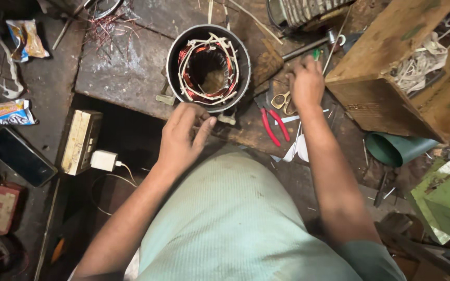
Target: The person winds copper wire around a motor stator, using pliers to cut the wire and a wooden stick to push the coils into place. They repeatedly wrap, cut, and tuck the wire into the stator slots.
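We see the motor stator (208,67), copper windings tied with white lacing, upright on the worn workbench (126,67). Our left hand (182,136) rests loosely curled, grasping nothing, at its near rim. Right of the stator, our right hand (305,84) reaches, fingers bent, above scissors (282,100) and red-handled pliers (274,125); its grip is unclear

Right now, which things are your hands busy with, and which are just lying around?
In use: stator by the left hand; scissors under the right hand.
Lying about: pliers, phone, charger, snack packets, wooden box.
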Motion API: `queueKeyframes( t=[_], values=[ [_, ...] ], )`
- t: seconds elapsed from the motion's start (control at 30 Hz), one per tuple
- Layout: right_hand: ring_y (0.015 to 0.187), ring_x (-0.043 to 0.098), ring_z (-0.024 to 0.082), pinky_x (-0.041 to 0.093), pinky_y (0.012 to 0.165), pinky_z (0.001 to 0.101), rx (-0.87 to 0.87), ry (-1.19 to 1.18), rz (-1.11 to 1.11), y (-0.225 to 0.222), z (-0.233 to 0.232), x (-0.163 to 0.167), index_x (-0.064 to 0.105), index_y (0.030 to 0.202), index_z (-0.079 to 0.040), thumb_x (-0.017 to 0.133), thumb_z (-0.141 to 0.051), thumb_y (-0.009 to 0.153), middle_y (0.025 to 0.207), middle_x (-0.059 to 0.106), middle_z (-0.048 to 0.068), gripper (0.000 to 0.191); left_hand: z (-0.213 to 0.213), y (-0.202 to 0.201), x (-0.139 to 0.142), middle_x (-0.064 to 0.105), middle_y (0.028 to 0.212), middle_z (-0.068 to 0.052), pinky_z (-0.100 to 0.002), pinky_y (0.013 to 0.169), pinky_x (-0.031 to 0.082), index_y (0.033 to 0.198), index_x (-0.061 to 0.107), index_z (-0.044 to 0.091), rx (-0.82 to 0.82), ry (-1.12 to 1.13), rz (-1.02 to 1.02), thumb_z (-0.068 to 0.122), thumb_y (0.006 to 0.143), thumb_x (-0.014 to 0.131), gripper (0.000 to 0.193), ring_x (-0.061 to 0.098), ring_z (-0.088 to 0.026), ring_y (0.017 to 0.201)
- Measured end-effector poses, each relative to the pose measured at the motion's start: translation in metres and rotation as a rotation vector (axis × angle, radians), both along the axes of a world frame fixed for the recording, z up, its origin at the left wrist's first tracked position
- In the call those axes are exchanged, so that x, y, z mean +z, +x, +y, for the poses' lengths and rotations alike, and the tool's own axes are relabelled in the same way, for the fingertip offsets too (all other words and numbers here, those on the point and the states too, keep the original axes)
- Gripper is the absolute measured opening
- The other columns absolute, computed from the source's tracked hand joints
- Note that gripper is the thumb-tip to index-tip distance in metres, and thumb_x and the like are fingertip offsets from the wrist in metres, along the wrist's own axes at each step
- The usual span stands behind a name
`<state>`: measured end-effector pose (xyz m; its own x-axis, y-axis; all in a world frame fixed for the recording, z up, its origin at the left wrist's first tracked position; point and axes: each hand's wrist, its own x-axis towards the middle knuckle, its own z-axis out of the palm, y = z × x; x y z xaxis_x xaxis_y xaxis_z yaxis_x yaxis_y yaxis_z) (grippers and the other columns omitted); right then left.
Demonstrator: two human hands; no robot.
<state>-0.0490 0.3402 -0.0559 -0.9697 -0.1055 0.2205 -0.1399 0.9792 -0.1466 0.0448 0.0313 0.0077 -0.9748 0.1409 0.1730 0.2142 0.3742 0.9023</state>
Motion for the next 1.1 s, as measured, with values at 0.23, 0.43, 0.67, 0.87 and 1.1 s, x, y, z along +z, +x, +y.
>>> queueKeyframes(
  t=[0.23, 0.43, 0.67, 0.87, 1.1],
  values=[
    [0.104, 0.060, 0.041, 0.050, 0.084, 0.0496, -0.114, 0.079, -0.222, -0.019, 0.015, -0.013, 0.074, 0.100, -0.001, 0.088, -0.027, 0.077, 0.123, 0.058, 0.022, 0.037, 0.003, -0.001, 0.000, 0.063, 0.097, -0.009, -0.030, 0.066, 0.054, 0.099, 0.063, 0.001, -0.089, 0.009, 0.017, 0.011, 0.096, 0.075, 0.016, 0.066, -0.020, 0.079],
    [0.108, 0.061, 0.039, 0.050, 0.088, 0.0472, -0.008, -0.098, -0.102, -0.013, 0.027, -0.006, 0.074, 0.109, -0.008, 0.079, -0.018, 0.088, 0.115, 0.063, 0.017, 0.023, 0.009, -0.002, 0.008, 0.066, 0.097, -0.010, -0.034, 0.071, 0.054, 0.099, 0.065, 0.003, -0.194, -0.015, 0.011, 0.014, 0.095, 0.076, 0.016, 0.068, -0.025, 0.084],
    [0.081, 0.059, 0.019, 0.048, 0.074, 0.0297, -0.256, -1.084, -0.285, 0.078, -0.010, 0.033, 0.065, 0.109, -0.001, 0.071, -0.016, 0.100, 0.091, 0.060, 0.010, 0.018, 0.059, -0.018, 0.011, 0.064, 0.115, -0.016, -0.041, 0.087, 0.055, 0.121, 0.062, 0.001, -0.362, -0.030, 0.150, 0.013, 0.095, 0.072, 0.030, 0.066, -0.034, 0.104],
    [0.087, 0.066, 0.044, 0.052, 0.074, 0.0495, -0.260, -0.130, -0.007, 0.063, -0.024, 0.031, 0.056, 0.124, 0.000, 0.070, -0.004, 0.084, 0.100, 0.068, 0.024, 0.043, 0.147, -0.060, -0.030, 0.064, 0.116, -0.018, -0.040, 0.088, 0.056, 0.118, 0.063, -0.001, -0.462, -0.482, 0.381, 0.006, 0.085, 0.059, 0.034, 0.065, -0.034, 0.103],
    [0.075, 0.071, 0.030, 0.054, 0.067, 0.0399, -0.505, -0.621, -0.297, 0.050, -0.002, 0.043, 0.071, 0.103, -0.001, 0.079, -0.021, 0.084, 0.081, 0.074, 0.014, 0.028, 0.211, -0.123, -0.071, 0.062, 0.123, -0.018, -0.044, 0.078, 0.058, 0.109, 0.069, 0.008, -0.176, -0.654, 0.361, 0.013, 0.086, 0.058, 0.026, 0.059, -0.038, 0.110]
  ],
)
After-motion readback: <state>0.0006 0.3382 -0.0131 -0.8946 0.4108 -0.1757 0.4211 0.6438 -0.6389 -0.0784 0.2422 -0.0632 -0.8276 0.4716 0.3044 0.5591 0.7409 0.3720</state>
